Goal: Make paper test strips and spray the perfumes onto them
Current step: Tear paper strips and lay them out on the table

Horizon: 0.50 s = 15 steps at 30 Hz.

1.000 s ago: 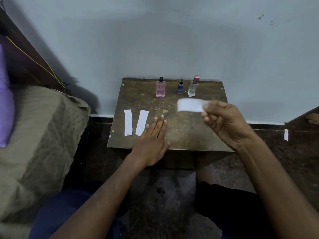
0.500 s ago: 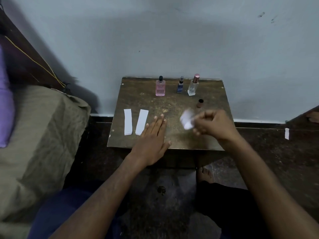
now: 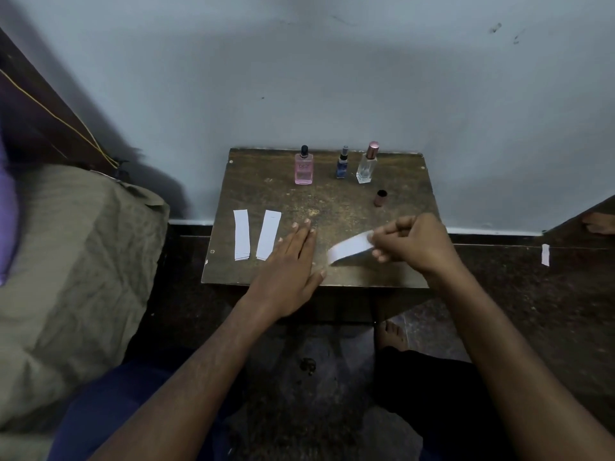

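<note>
The table (image 3: 332, 201) is small and backs against the wall (image 3: 299, 78), with three bottles along its far edge: pink (image 3: 304, 168), blue (image 3: 342, 164) and clear (image 3: 367, 165). A loose cap (image 3: 380, 198) stands just in front of the clear one. Two strips (image 3: 241, 234) (image 3: 268, 234) lie side by side near the left edge, their near ends close to the front edge. The middle of the tabletop is bare — the widest free patch.

The left hand (image 3: 288, 264) lies flat, fingers straight, palm on the front edge, just right of the strips. The right hand (image 3: 412, 242) pinches a third strip (image 3: 349, 247) with curled fingers; the strip slants down toward the left thumb (whether its low end touches the table is unclear).

A bed (image 3: 66, 277) crowds the left side. A paper scrap (image 3: 545, 254) lies on the floor to the right. A foot (image 3: 392, 334) shows under the table — the bottle labels are too small to read.
</note>
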Available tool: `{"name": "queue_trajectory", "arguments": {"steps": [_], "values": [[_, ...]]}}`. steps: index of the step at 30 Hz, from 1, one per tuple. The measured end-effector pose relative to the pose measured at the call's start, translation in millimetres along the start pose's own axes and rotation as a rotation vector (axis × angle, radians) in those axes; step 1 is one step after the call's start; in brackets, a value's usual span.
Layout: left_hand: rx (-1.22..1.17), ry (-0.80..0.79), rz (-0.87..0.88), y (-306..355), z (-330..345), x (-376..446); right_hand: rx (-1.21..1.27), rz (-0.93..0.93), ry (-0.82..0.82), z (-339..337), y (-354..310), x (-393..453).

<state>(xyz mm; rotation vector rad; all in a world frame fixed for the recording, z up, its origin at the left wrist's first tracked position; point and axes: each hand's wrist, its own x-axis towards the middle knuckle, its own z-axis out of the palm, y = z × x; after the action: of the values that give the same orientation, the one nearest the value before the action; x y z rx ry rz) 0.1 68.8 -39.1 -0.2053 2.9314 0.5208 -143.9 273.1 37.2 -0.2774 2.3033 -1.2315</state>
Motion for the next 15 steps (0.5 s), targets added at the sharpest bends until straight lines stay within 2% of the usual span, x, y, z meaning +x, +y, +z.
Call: {"name": "queue_trajectory", "arguments": {"steps": [2,6,15], "values": [[-0.001,0.003,-0.001,1,-1,0,0.103,-0.018,0.015,-2,-4,-2],[-0.010,0.007,-0.001,1,-3,0,-0.164,-0.007,0.053,3,3,1],[-0.035,0.007,-0.002,2,-3,1,-0.242,-0.004,0.161,5,10,11]]}}
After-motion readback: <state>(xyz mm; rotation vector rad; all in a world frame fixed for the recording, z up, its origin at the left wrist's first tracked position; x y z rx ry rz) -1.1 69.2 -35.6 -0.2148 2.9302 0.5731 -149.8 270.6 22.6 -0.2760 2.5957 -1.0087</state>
